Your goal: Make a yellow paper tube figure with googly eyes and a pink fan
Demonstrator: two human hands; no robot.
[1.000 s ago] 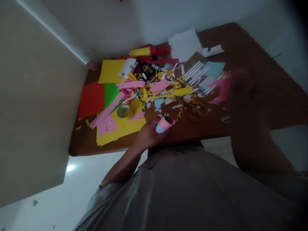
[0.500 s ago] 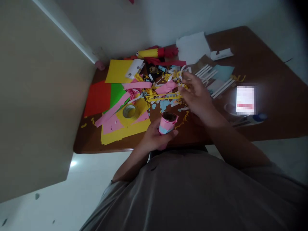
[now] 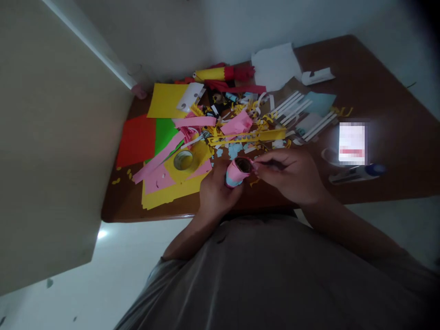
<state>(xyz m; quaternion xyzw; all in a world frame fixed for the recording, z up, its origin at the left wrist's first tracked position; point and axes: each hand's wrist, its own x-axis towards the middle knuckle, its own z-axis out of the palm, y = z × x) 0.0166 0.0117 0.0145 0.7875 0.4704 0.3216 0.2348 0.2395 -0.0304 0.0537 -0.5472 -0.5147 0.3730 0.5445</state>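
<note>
Noted right of tape roll: pink-and-blue tube, encircled by fingers of left hand, pinched at rim by those of right hand, risking torn wrapping if tugged too hard.

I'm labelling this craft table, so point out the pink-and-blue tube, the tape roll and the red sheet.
Pink-and-blue tube [image 3: 234, 174]: head view, middle of its side.
Tape roll [image 3: 176, 161]: head view, its left rim.
Red sheet [image 3: 136, 141]: head view, middle of its face.
</note>
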